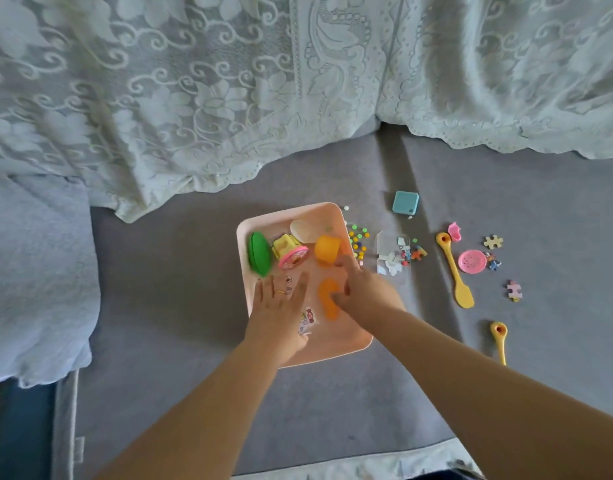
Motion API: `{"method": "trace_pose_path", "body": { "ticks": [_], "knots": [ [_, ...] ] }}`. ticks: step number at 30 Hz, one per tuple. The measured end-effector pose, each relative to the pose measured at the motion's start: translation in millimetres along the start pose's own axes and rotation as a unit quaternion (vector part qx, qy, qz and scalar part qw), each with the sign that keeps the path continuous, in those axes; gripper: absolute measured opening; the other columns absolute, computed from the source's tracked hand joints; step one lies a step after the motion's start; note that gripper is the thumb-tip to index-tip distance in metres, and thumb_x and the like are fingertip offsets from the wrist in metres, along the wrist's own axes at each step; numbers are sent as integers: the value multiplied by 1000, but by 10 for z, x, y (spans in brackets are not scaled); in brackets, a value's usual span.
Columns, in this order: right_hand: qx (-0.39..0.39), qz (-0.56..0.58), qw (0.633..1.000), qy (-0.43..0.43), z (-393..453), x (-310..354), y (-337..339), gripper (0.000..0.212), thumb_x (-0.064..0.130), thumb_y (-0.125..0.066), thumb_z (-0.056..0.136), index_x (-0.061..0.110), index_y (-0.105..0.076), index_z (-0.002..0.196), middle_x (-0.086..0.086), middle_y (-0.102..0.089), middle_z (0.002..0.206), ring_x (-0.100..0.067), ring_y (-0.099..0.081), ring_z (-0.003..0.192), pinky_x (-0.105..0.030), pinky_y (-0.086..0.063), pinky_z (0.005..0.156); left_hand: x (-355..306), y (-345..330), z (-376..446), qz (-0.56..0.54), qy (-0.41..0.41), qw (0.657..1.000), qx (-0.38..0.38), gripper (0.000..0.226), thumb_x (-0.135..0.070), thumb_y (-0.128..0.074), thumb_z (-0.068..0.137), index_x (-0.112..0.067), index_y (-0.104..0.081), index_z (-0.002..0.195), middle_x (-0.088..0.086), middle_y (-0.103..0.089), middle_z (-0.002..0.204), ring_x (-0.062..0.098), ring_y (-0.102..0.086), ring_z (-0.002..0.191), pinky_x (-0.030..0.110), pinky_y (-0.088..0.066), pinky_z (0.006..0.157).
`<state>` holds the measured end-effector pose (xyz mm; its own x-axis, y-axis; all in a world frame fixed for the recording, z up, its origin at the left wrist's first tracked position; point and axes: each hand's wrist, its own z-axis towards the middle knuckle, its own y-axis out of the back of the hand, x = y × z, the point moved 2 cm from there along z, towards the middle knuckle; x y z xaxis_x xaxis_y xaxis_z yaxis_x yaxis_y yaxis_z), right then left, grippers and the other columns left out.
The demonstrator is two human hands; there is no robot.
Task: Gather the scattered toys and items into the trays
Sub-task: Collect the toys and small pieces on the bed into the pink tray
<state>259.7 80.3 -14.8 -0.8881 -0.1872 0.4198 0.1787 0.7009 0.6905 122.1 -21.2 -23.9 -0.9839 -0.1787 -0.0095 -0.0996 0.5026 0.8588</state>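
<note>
Lying on a grey cushion, the pink tray had open fabric on its near and left sides, while a lace cover hung close beyond its far edge. The left hand rested flat on the tray floor with fingers straight and spread, holding nothing, a ring on one finger. The right hand reached in over the tray's right rim, fingers loosely bent, its fingertips by an orange cup; whether it gripped anything could not be told. Beyond the left hand lay a green shell and a yellow-and-pink toy; between the hands lay a flat orange piece. Right of the right hand, off the tray, were beads, a yellow spatula, a pink disc, puzzle pieces and a teal box.
</note>
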Motion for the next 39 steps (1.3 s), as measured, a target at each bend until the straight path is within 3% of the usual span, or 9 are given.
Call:
{"method": "trace_pose_path", "body": {
  "ticks": [2, 7, 18, 25, 29, 32, 35, 39],
  "knots": [
    [-6, 1, 1000, 11, -13, -93, 41, 44, 33, -55, 89, 32, -33, 127, -2, -64, 99, -27, -64, 87, -40, -55, 73, -60, -46, 9, -5, 9, 1000, 16, 108, -53, -64, 78, -26, 12, 151, 20, -3, 157, 38, -7, 145, 50, -7, 118],
    [-33, 12, 999, 11, -52, -383, 156, 27, 35, -50, 91, 28, -38, 114, 4, -64, 89, -24, -63, 79, -38, -55, 69, -226, -25, 60, -2, 12, 1000, 28, 111, -52, -69, 76, -27, 8, 152, 19, -10, 155, 37, -13, 144, 51, -10, 118],
    [7, -19, 1000, -23, -70, -810, 253, 27, 21, -50, 93, 25, -37, 116, -1, -65, 87, -22, -62, 73, -34, -52, 61, -457, 98, 175, -35, 58, 997, 21, 103, -48, -66, 81, -27, 6, 152, 15, -7, 157, 36, -16, 143, 49, -27, 113],
    [38, -30, 998, -49, -44, -963, 260, 36, 9, -49, 89, 22, -37, 121, 0, -59, 75, -20, -57, 63, -27, -35, 45, -680, 215, 265, -106, 103, 988, -51, 72, -23, -47, 94, -20, -5, 153, 14, -19, 155, 34, -19, 142, 43, -28, 113],
    [51, -36, 997, -49, -67, -1080, 319, 38, 8, -50, 89, 22, -36, 122, 1, -56, 71, -17, -57, 62, -26, -37, 45, -903, 336, 286, -138, 149, 975, -90, 50, -29, -34, 100, -15, -26, 148, 15, -32, 149, 30, -30, 136, 39, -35, 106],
    [76, -49, 994, -56, -70, -1201, 389, 40, 8, -49, 90, 22, -36, 125, 3, -56, 76, -14, -53, 62, -23, -33, 45, -1079, 385, 303, -134, 170, 969, -122, 38, -39, -29, 101, -16, -49, 123, 10, -51, 127, 27, -45, 117, 36, -42, 92],
    [99, -62, 991, -64, -30, -1318, 446, 37, 8, -47, 89, 21, -41, 123, 0, -59, 96, -19, -54, 74, -23, -30, 47, -1246, 363, 350, -108, 182, 972, -101, 38, -45, -37, 98, -14, -51, 117, 8, -57, 113, 27, -51, 104, 36, -44, 81],
    [78, -56, 994, -53, 26, -1352, 433, 30, 17, -50, 92, 18, -46, 122, -5, -56, 119, -26, -58, 97, -28, -40, 66, -1329, 300, 422, -111, 223, 966, -66, 27, -21, -49, 93, -15, -47, 119, 5, -64, 91, 25, -59, 86, 34, -42, 70]
  ]
}}
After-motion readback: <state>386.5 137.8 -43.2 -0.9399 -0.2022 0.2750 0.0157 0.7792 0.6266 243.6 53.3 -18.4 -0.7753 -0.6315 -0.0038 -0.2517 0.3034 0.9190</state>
